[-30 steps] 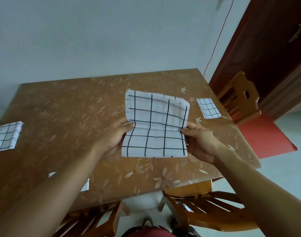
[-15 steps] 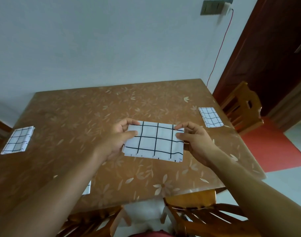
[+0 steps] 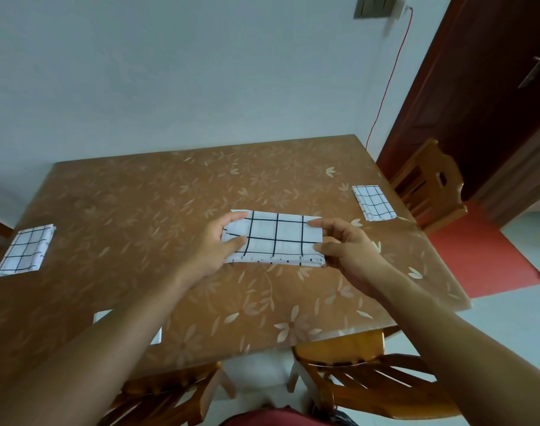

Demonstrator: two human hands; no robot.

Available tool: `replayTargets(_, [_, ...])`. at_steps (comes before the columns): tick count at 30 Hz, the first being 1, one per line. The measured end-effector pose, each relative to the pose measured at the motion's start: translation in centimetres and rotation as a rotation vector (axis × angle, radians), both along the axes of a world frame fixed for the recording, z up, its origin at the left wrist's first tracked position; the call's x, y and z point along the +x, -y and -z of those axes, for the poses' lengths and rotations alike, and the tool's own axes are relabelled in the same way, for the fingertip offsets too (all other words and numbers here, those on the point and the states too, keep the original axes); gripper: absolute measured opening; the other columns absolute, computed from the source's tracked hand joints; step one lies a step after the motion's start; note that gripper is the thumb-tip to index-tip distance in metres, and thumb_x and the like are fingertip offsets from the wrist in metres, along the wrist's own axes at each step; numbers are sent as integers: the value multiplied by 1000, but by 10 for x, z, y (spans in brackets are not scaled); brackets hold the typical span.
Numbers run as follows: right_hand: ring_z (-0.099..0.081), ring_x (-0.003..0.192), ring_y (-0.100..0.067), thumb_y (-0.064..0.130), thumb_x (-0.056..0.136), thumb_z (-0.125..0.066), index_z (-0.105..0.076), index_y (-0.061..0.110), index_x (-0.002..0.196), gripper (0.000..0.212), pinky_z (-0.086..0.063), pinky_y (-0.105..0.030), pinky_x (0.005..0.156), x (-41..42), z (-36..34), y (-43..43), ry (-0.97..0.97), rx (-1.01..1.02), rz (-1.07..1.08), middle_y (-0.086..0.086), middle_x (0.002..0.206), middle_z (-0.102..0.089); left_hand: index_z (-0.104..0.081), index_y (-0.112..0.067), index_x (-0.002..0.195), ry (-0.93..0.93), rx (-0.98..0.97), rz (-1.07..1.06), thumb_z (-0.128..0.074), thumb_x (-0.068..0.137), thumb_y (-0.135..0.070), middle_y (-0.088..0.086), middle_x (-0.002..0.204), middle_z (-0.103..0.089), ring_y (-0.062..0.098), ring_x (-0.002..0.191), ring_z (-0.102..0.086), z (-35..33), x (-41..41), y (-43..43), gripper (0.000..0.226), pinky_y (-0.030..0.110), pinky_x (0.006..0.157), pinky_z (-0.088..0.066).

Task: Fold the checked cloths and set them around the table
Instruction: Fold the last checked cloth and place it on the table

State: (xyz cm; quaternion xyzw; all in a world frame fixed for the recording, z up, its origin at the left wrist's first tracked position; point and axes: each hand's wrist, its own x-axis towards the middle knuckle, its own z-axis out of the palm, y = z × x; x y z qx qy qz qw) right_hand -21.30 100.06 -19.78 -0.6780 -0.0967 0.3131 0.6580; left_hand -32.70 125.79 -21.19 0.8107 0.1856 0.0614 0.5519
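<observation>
Floral tabletop (image 3: 139,216) bore the folded checked cloth (image 3: 274,238) at centre; fingers of the left hand (image 3: 205,253) and right hand (image 3: 351,253) pinched its short ends. Fabric appeared light and limp, best held at corners.

The brown, leaf-patterned table (image 3: 170,195) is laid with folded checked cloths: a middle cloth (image 3: 274,238), a left cloth (image 3: 24,250) by its left edge, a right cloth (image 3: 373,202) by its right. A near cloth (image 3: 156,337) is mostly hidden by a forearm.
</observation>
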Motion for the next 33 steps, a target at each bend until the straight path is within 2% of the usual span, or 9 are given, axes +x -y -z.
replayTargets(4, [-68, 87, -30, -13, 93, -55, -74, 9, 101, 30, -59, -41, 78, 3, 13, -1, 79, -136, 35, -17, 105, -72, -60, -55, 117, -27, -23, -5, -68, 87, -26, -10, 127, -62, 20, 108, -65, 13, 1, 3, 42, 42, 95, -52])
replayTargets(7, [-71, 85, -32, -5, 95, -58, -75, 16, 100, 27, -63, -41, 76, 10, 34, 7, 209, -330, 28, -10, 98, -75, -63, -48, 105, -48, -78, -13, -67, 95, -11, -13, 125, -59, 14, 101, -65, 38, 1, 9, 39, 29, 73, -52])
replayTargets(11, [-72, 86, -40, -2, 93, -63, -73, 25, 100, 29, -62, -53, 80, 19, 72, 20, 187, -452, -30, -10, 90, -73, -62, -48, 108, -200, -97, 12, -67, 95, -12, -15, 109, -60, 18, 90, -55, 82, 1, 25, 39, 34, 74, -48])
replayTargets(13, [-71, 87, -43, 0, 91, -66, -73, 30, 100, 32, -62, -56, 78, 27, 93, 28, 169, -499, -58, -12, 96, -73, -58, -53, 112, -270, -79, 32, -69, 93, -12, -10, 125, -58, 23, 81, -60, 103, 5, 35, 47, 39, 69, -52])
replayTargets(17, [-65, 75, -18, 3, 90, -66, -69, 30, 113, 36, -55, -26, 62, 46, 133, 52, 195, -635, -147, -1, 107, -66, -49, -43, 140, -426, -4, 109, -68, 94, -14, -7, 127, -58, 31, 62, -60, 139, 21, 59, 58, 35, 54, -50])
replayTargets(20, [-60, 77, -10, 3, 89, -66, -65, 28, 126, 44, -43, -13, 60, 62, 160, 69, 230, -715, -245, 3, 117, -60, -43, -33, 149, -459, 7, 163, -72, 92, -17, -8, 141, -47, 24, 99, -69, 164, 37, 77, 66, 45, 84, -59])
replayTargets(23, [-58, 99, -17, 2, 90, -64, -60, 21, 139, 53, -51, -25, 78, 80, 183, 80, 302, -788, -361, 0, 140, -53, -40, -25, 153, -523, 89, 220, -76, 88, -18, -5, 160, -34, 19, 142, -43, 190, 50, 91, 74, 36, 110, -43])
replayTargets(28, [-58, 121, -24, 3, 88, -64, -53, 19, 147, 62, -51, -32, 90, 105, 218, 90, 357, -872, -543, 1, 155, -44, -42, -17, 152, -579, 222, 217, -78, 82, -14, 1, 155, -40, 24, 141, -41, 227, 63, 118, 78, 37, 114, -37])
replayTargets(33, [-55, 129, -28, 2, 91, -64, -41, 20, 155, 70, -49, -32, 96, 119, 250, 97, 407, -930, -659, -1, 161, -34, -32, -19, 156, -576, 294, 200, -70, 89, -21, -2, 157, -33, 24, 122, -56, 248, 64, 132, 77, 37, 100, -50])
